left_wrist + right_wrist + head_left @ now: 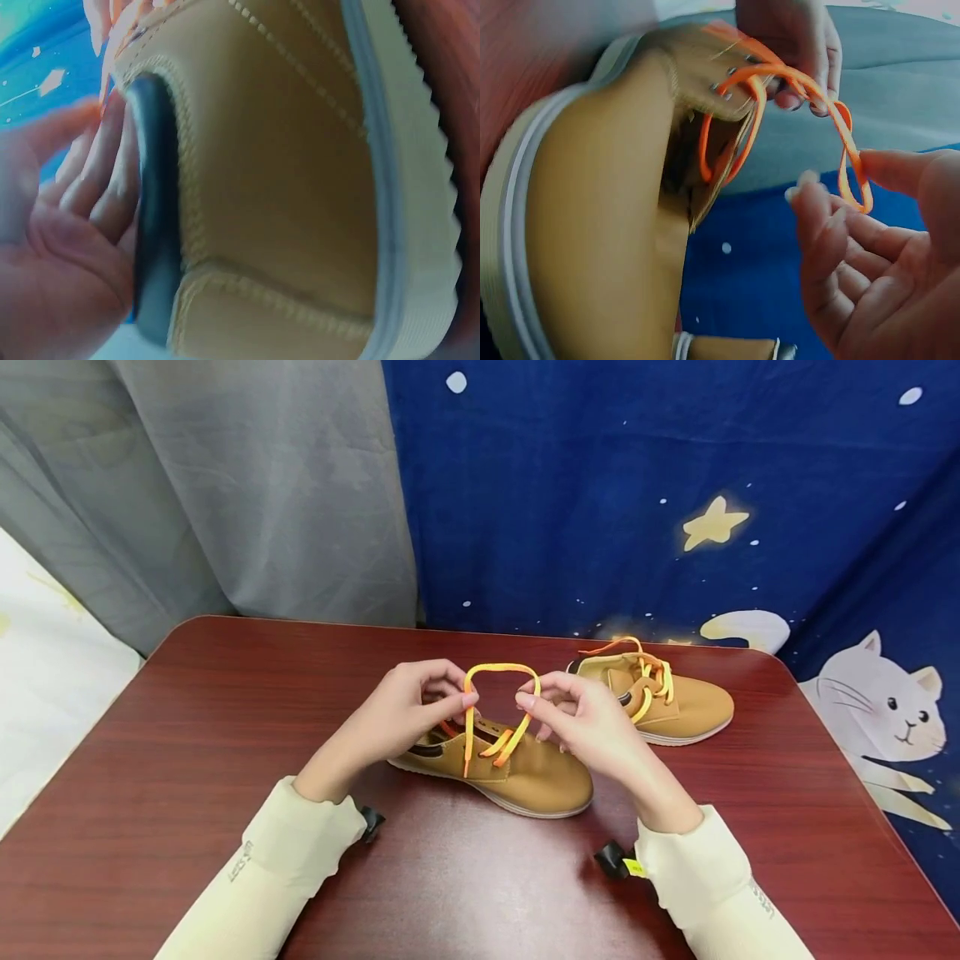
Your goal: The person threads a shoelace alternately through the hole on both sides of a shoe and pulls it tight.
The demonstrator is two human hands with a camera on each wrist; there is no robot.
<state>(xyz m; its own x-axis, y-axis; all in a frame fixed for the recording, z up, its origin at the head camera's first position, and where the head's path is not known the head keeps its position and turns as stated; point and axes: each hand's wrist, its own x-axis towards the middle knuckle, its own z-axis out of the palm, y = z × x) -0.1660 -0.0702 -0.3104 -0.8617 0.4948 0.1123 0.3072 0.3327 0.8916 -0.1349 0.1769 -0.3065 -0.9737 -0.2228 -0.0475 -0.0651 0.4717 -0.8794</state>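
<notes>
A tan shoe [551, 777] with a pale sole lies on the table between the hands, toe to the right. From its eyelets rises a yellow-orange shoelace [501, 667], arched above the shoe, one tip hanging along its side. The left hand [420, 706] pinches the lace between thumb and fingers near that hanging tip. On the arch's other side the right hand [581, 714] holds the lace at thumb and forefinger, its other fingers loosely bent. The right wrist view shows the lace [847, 150] looping by the right thumb. Close up in the left wrist view is the shoe's heel side [277, 180].
A second tan shoe [693, 706] with similar laces stands at the back right of the reddish-brown table [225, 710]. Grey [285, 485] and blue [562, 485] curtains hang behind the table. Small black devices [612, 860] sit at the wrists.
</notes>
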